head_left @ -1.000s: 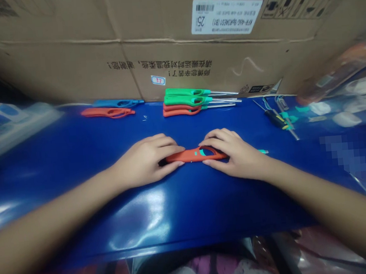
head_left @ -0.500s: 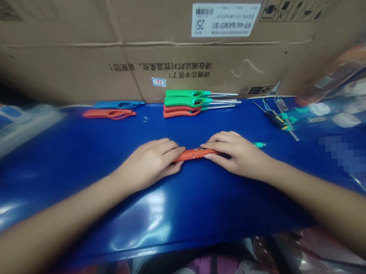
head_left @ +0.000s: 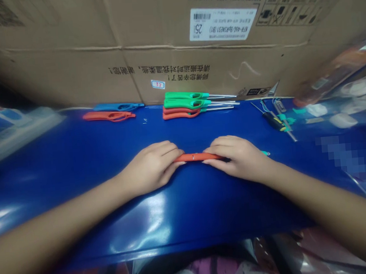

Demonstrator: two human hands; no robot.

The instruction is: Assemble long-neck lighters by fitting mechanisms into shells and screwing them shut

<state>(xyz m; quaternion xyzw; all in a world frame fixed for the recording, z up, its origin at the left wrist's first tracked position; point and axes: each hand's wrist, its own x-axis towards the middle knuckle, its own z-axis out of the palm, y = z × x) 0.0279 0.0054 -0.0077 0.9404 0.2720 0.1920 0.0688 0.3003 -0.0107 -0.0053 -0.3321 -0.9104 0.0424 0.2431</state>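
Note:
An orange long-neck lighter body spans the gap between my hands, its narrow edge turned toward me. My left hand is closed around its left end, thumb below and fingers above. At the other end my right hand pinches it the same way. A teal tip peeks out beyond the right hand. Behind them lies a stack of lighters, green ones over orange ones, with metal tubes pointing right.
At the back left lie a blue lighter shell and an orange shell. A cardboard box walls off the far side of the blue table. On the right are a screwdriver, small teal parts and a plastic bottle.
The orange lighter has been rolled so its edge faces me more squarely, hiding most of its upper openings. Both hands still hold its ends, with fingers slightly shifted.

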